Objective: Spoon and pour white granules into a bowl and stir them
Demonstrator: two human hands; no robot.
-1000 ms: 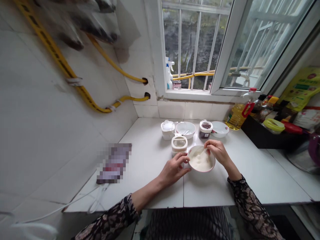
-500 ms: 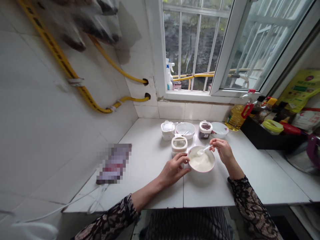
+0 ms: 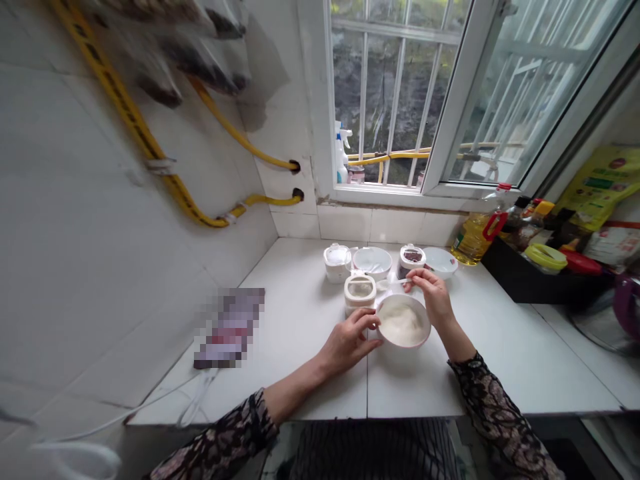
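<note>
A white bowl (image 3: 403, 321) of pale powder stands on the white tiled counter. My left hand (image 3: 351, 340) grips its left rim between thumb and fingers. A small white spoon (image 3: 396, 282) is pinched in my right hand (image 3: 429, 293), held above the bowl's far side with its tip near a jar (image 3: 360, 293) that has a clear-topped lid. Behind stand a white lidded jar (image 3: 337, 263), a white bowl (image 3: 373, 261) with something clear in it, a jar of dark red contents (image 3: 411, 259) and another white bowl (image 3: 440, 263).
An oil bottle (image 3: 477, 230) and a black box (image 3: 520, 277) of condiments stand at the back right, with a pot lid (image 3: 600, 320) nearby. A blurred-out flat object (image 3: 230, 328) with a white cable lies at the left. A barred window is behind the counter.
My right hand has lifted the spoon out of the powder and moved it up and left, towards the nearest jar. My left hand stays on the bowl.
</note>
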